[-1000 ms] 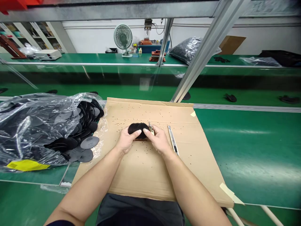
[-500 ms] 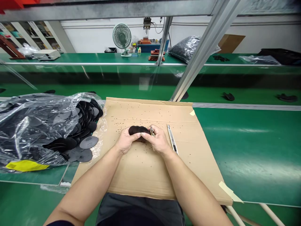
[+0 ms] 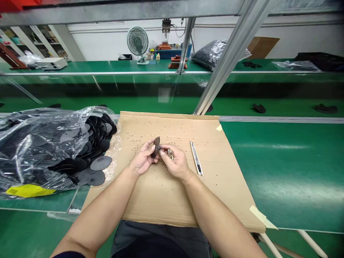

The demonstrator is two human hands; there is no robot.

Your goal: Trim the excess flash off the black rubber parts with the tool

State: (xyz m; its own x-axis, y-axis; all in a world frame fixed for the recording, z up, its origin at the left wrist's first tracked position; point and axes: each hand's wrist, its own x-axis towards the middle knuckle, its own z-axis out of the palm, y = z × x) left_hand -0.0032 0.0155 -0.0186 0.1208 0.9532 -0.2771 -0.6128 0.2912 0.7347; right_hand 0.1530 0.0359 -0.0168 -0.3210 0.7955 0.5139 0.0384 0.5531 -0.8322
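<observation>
My left hand (image 3: 142, 161) grips a dark oval pad (image 3: 156, 147) by its side, the pad turned nearly edge-on. The right hand (image 3: 176, 163) is closed around a small shiny metal tool (image 3: 170, 154), mostly hidden in the fingers, so its kind is unclear. Its thumb and forefinger reach the pad's right face, at a small dark bit (image 3: 160, 148) too tiny to name. Both hands are above a cardboard sheet (image 3: 161, 204) sprinkled with tiny dark specks. To the right of my right hand lies a utility knife (image 3: 196, 158).
At left, a clear plastic bag (image 3: 34, 139) spills many dark oval pads (image 3: 101, 163) onto the cardboard's edge. Behind runs a green belt with dark curved pieces (image 3: 259, 108). A slanted metal post (image 3: 228, 68) rises beyond the cardboard. A fan (image 3: 137, 41) stands on the back shelf.
The pad has turned from lying broad between both hands to nearly edge-on in my left hand. My right fingers have shifted from its near edge to its right face.
</observation>
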